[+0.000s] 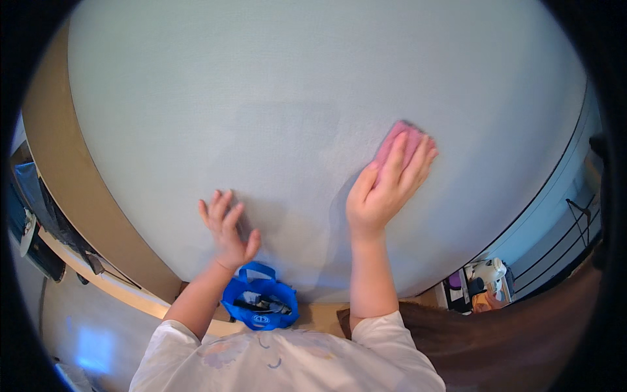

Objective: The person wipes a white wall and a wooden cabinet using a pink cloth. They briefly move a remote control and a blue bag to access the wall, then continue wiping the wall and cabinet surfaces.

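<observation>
A pale, lightly textured wall fills most of the head view. My right hand presses a folded pink cloth against it, right of the middle. The thumb lies along the cloth's near side and the fingers stretch over its top; a darker edge shows at its far end. Lower and to the left, my left hand has its fingers spread and holds nothing. It is at the wall, though whether the fingertips touch the surface I cannot tell.
Below my left hand stands a blue tote bag with items inside. A wooden frame borders the wall at left, with shelves beyond. At lower right are a brown cloth, a box of small items and a dark rack.
</observation>
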A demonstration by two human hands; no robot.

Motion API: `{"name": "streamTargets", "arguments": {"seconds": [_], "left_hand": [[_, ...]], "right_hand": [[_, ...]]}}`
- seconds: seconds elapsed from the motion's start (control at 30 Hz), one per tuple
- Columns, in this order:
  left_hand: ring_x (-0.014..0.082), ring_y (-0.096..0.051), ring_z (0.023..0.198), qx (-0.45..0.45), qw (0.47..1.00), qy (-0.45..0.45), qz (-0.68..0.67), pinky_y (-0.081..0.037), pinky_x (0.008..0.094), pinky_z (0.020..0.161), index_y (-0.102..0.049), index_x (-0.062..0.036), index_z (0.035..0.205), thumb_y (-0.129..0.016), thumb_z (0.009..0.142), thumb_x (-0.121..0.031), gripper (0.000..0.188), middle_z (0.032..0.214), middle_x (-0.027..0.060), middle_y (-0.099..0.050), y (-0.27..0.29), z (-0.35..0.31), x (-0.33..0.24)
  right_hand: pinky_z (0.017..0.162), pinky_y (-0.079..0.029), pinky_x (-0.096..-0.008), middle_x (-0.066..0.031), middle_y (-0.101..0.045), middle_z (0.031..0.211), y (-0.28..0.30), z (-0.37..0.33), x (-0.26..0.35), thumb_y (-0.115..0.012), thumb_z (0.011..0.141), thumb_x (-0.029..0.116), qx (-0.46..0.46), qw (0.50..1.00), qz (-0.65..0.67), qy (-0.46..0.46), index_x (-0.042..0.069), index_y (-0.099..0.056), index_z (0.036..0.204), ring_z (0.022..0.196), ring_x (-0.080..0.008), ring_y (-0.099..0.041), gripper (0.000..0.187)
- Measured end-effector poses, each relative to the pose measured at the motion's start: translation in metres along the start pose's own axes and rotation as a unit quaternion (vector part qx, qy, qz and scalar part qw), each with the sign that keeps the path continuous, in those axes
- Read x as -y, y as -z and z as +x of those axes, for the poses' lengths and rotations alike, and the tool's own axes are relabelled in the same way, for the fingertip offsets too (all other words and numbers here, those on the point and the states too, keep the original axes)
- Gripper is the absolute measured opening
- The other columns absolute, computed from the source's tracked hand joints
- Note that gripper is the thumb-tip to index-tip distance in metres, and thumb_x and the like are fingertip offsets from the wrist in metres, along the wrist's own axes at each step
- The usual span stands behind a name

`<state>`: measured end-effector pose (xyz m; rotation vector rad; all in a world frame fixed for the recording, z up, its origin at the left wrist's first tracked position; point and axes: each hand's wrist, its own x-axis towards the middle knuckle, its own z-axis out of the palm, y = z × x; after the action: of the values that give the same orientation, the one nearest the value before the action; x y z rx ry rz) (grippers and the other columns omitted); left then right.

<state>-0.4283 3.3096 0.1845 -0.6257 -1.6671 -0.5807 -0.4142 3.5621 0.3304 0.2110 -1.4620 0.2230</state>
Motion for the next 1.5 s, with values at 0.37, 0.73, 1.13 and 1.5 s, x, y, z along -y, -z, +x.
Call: {"name": "streamTargets", "arguments": {"seconds": [0.37, 0.73, 1.13, 1.5], "left_hand": [[0.0373, -0.025, 0.152, 0.038, 0.993, -0.008, 0.115, -0.001, 0.0605, 0.122, -0.057, -0.0046, 0.140, -0.064, 0.088, -0.040, 0.063, 0.156, 0.0200, -0.041, 0.021, -0.002, 0.044], [0.0406, -0.019, 0.153, 0.115, 0.993, -0.022, 0.034, -0.003, 0.0597, 0.121, -0.039, 0.0010, 0.151, -0.068, 0.085, -0.029, 0.078, 0.161, 0.0234, -0.030, 0.083, -0.007, 0.107], [0.0402, -0.007, 0.155, 0.208, 0.971, -0.048, 0.108, 0.000, 0.0661, 0.119, -0.031, 0.0003, 0.155, -0.072, 0.084, -0.038, 0.090, 0.166, 0.0198, -0.020, 0.122, -0.019, 0.147], [0.0406, -0.049, 0.129, 0.021, 0.992, 0.066, -0.102, -0.027, 0.0625, 0.114, -0.057, -0.0071, 0.130, -0.070, 0.076, -0.010, 0.056, 0.140, 0.0182, -0.052, 0.157, -0.028, 0.165]], "right_hand": [[0.122, -0.018, -0.0545, -0.0109, -0.046, 0.156, -0.045, -0.036, 0.129, -0.058, 0.084, 0.011, 0.152, 0.972, 0.127, 0.124, 0.017, -0.062, 0.141, 0.149, -0.0367, -0.032, 0.057], [0.120, -0.017, -0.0587, -0.0196, -0.034, 0.161, -0.093, -0.011, 0.183, -0.058, 0.088, 0.014, 0.040, 0.998, 0.009, 0.041, 0.012, -0.048, 0.151, 0.150, -0.0448, -0.025, 0.064], [0.121, -0.017, -0.0587, -0.0199, -0.039, 0.158, -0.090, -0.019, 0.202, -0.057, 0.085, 0.013, 0.004, 1.000, -0.005, -0.017, 0.013, -0.053, 0.148, 0.151, -0.0440, -0.025, 0.063], [0.120, -0.019, -0.0577, -0.0138, -0.042, 0.158, -0.116, -0.057, 0.287, -0.061, 0.081, 0.012, 0.181, 0.963, 0.099, 0.172, 0.019, -0.059, 0.144, 0.150, -0.0417, -0.028, 0.063]]}}
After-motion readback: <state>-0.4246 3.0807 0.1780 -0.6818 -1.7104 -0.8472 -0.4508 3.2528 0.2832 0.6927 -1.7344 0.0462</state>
